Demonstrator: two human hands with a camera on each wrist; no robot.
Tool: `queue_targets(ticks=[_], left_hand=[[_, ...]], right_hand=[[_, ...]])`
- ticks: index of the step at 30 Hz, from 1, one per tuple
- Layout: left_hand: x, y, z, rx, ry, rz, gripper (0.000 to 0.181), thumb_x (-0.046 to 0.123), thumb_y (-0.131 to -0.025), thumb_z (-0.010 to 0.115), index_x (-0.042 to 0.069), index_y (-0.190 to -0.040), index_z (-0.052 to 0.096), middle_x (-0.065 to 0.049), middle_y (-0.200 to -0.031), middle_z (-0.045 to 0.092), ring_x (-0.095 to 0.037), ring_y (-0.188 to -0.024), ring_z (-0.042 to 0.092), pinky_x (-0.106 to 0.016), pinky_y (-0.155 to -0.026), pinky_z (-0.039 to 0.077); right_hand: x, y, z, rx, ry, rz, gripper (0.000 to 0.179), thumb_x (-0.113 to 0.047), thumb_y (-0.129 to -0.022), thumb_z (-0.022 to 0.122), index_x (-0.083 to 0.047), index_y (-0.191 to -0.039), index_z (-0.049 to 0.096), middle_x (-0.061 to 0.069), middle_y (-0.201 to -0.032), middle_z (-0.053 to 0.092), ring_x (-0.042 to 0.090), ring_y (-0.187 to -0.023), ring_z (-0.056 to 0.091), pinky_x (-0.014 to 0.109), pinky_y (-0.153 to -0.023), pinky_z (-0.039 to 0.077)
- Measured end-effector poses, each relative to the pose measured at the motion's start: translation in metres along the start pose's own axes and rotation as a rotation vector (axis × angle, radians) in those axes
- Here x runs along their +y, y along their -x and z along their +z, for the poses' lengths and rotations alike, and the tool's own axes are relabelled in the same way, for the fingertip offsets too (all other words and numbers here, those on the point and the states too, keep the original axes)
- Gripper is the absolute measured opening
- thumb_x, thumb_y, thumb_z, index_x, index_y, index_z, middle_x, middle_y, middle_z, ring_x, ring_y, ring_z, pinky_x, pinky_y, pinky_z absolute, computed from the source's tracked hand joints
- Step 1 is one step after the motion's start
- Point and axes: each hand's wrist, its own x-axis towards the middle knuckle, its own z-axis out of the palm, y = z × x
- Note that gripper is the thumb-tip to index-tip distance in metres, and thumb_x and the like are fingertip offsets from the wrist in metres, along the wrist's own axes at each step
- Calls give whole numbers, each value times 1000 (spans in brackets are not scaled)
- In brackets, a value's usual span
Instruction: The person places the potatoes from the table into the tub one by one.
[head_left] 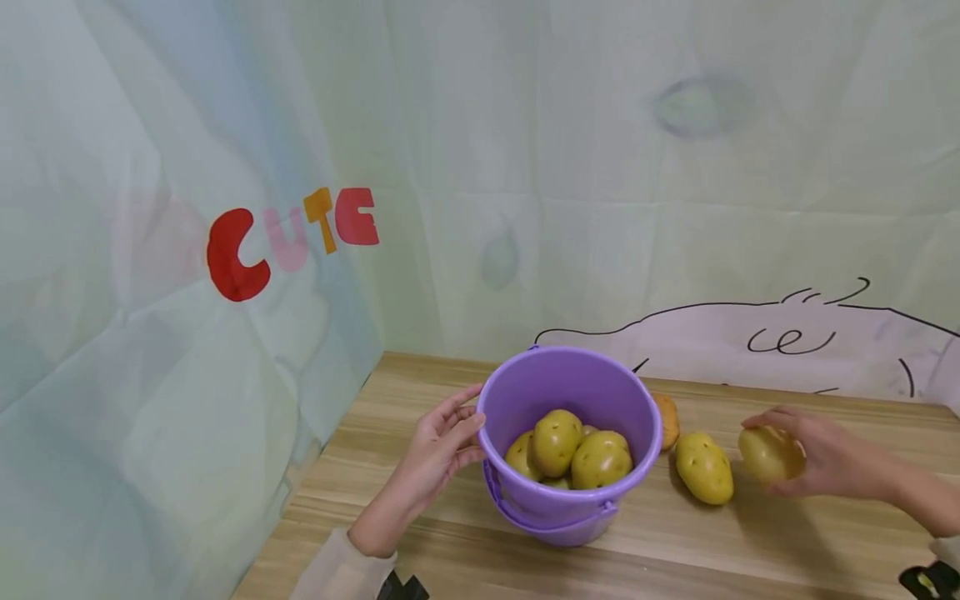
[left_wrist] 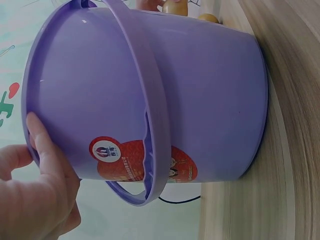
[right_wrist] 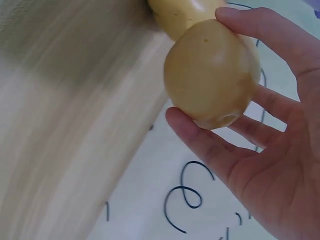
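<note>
A purple bucket (head_left: 570, 508) stands upright on the table with several yellow potatoes (head_left: 557, 442) inside. My left hand (head_left: 438, 446) holds its rim at the left side; in the left wrist view the fingertips (left_wrist: 39, 127) lie against the bucket just by the rim. To the right, my right hand (head_left: 813, 454) grips a potato (right_wrist: 212, 75) between thumb and fingers, above the tabletop. Another potato (head_left: 703, 468) lies on the table between the bucket and that hand. Partly hidden behind the bucket is an orange-brown rounded thing (head_left: 666, 421).
The wood-grain table (head_left: 390, 400) meets a printed cloth backdrop (head_left: 465, 275) along its back and left edges. Coloured letters mark the left cloth. The bucket's purple handle (left_wrist: 155, 100) hangs down on its near side.
</note>
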Motion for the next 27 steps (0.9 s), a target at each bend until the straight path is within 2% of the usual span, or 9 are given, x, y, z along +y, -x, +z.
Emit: queue_targets(ticks=[8, 14, 27], left_hand=[[-1, 0, 0, -3, 11, -1, 54, 7, -103, 53, -2, -151, 33, -16, -118, 50, -17, -90, 61, -26, -82, 61], [-1, 0, 0, -9, 24, 2, 54, 6, -102, 53, -3, -151, 33, -16, -117, 50, -17, -89, 62, -26, -81, 61], [-1, -1, 0, -7, 18, 0, 54, 7, -102, 53, -3, -151, 33, -16, -117, 50, -17, -90, 62, -27, -82, 61]], right_hand=[[-9, -7, -13, -9, -17, -30, 77, -22, -52, 97, -4, -118, 62, 8, -104, 62, -3, -79, 47, 16, -52, 43], [-20, -17, -24, 29, -7, -73, 78, -18, -50, 97, -8, -118, 63, 2, -104, 60, -2, -78, 45, 16, -50, 43], [-43, -43, -50, -55, -28, -79, 76, -21, -56, 96, -9, -122, 61, 3, -109, 58, -1, -81, 51, 16, -50, 50]])
